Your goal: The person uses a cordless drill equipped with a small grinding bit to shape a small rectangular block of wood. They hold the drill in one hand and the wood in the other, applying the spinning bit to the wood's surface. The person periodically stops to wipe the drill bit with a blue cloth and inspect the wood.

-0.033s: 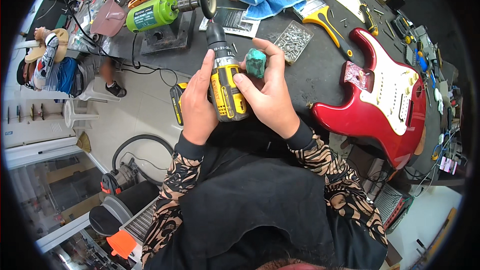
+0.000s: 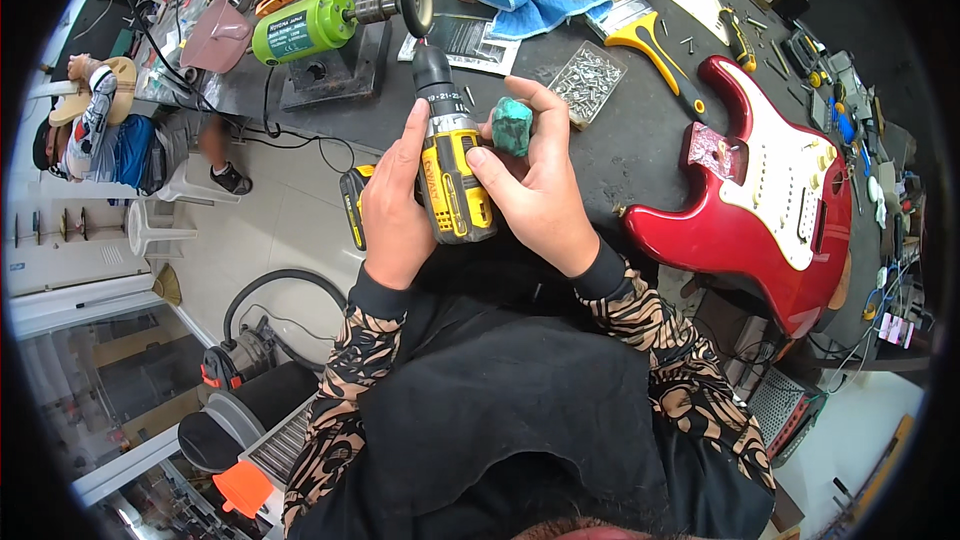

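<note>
A yellow and black cordless drill point(image 2: 455, 175) lies between my hands at the bench's front edge, its chuck point(image 2: 433, 70) pointing away from me. My left hand point(image 2: 395, 195) is closed around its left side, with the yellow battery point(image 2: 353, 205) showing beyond. My right hand point(image 2: 540, 180) presses its thumb against the drill's right side. A rough green block point(image 2: 512, 126), like a lump of polishing compound, sits in the curled fingers of that same hand. Just past the chuck tip is a small buffing wheel point(image 2: 416, 2) on a green bench motor point(image 2: 303, 28). Whether the chuck touches anything is unclear.
A red guitar body point(image 2: 690, 230) with a white pickguard lies on the right. Nearby are a box of screws point(image 2: 588, 85), a yellow-handled brush point(image 2: 660, 60) and a blue cloth point(image 2: 525, 0). On the left, a person point(image 2: 120, 135) sits beyond the bench. A vacuum point(image 2: 240, 355) stands on the floor.
</note>
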### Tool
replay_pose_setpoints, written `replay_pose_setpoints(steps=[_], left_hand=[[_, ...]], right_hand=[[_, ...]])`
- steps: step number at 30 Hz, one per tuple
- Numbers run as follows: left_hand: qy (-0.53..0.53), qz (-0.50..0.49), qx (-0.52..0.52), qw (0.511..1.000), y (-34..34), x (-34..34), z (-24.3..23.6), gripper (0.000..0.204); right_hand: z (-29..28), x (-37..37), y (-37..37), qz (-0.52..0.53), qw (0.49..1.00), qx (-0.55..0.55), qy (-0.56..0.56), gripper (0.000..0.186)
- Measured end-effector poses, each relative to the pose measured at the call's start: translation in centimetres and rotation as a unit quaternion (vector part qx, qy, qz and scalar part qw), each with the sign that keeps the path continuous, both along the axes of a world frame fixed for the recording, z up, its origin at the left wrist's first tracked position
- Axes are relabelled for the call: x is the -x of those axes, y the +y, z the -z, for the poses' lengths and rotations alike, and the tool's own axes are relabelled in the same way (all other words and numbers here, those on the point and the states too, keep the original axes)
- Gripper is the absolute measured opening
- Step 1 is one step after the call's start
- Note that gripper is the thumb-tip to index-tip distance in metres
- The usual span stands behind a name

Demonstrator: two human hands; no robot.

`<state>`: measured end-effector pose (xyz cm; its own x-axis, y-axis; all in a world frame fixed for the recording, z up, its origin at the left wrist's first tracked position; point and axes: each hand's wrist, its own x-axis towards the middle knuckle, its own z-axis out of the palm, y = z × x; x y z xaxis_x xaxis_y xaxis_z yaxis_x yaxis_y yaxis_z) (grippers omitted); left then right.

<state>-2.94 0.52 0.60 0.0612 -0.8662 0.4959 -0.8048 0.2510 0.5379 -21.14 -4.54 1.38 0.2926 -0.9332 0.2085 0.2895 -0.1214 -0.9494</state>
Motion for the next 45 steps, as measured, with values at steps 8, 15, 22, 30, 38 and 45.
replay_pose_setpoints(steps=[8,15,22,30,38,45], left_hand=[[0.066,0.015,-0.038,0.997,-0.1,-0.7,0.3,0.094],[0.101,0.046,-0.039,0.993,-0.1,-0.9,-0.2,0.096],[0.195,0.062,-0.039,0.978,-0.2,-0.9,-0.1,0.102],[0.227,0.083,-0.002,0.970,-0.4,-1.7,0.7,0.101],[0.258,0.073,0.003,0.963,-0.6,-2.7,2.6,0.096],[0.181,0.063,0.033,0.981,-0.7,-3.1,2.6,0.090]], right_hand=[[-0.1,-0.1,0.1,-0.015,1.000,-0.006,-0.015,0.073],[0.0,0.0,0.1,-0.033,0.999,-0.013,-0.031,0.074],[-0.1,0.0,0.2,-0.057,0.997,-0.020,-0.038,0.074],[0.1,0.1,0.3,-0.088,0.995,0.024,-0.037,0.070],[0.7,0.3,0.3,-0.107,0.992,0.061,-0.013,0.061],[0.9,0.2,-0.1,-0.128,0.987,0.095,-0.003,0.062]])
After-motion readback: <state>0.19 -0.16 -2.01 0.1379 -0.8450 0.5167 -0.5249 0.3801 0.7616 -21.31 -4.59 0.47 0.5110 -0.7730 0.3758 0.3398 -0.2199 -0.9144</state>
